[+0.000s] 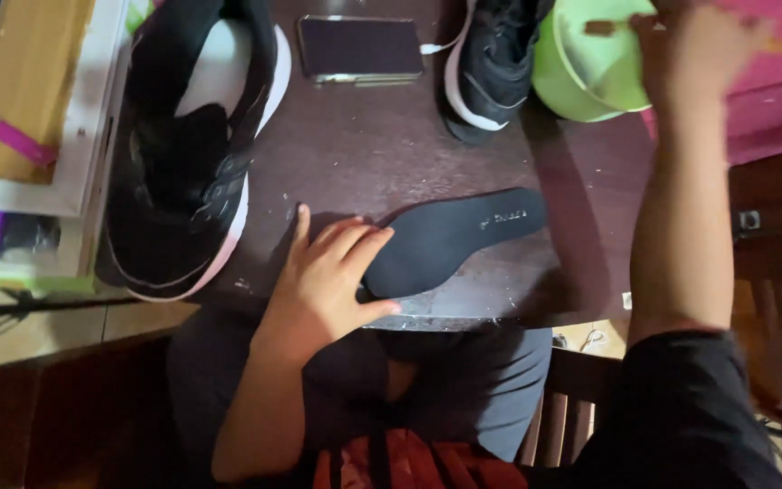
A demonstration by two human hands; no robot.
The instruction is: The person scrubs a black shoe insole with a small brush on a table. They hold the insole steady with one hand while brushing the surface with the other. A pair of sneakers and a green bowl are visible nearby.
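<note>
The scene is dim and warm-toned, with soft light from above that leaves a pale sheen on the dark table (364, 154) and a faint glare along the phone (359, 47). The right hand (699, 45) is smeared by motion blur and its arm throws a broad shadow down the table, while the left hand (323, 285) is sharp and casts a short shadow leftward. Black shoes and the insole (450, 237) lose detail in the gloom, and the lower corners sink nearly to black.
</note>
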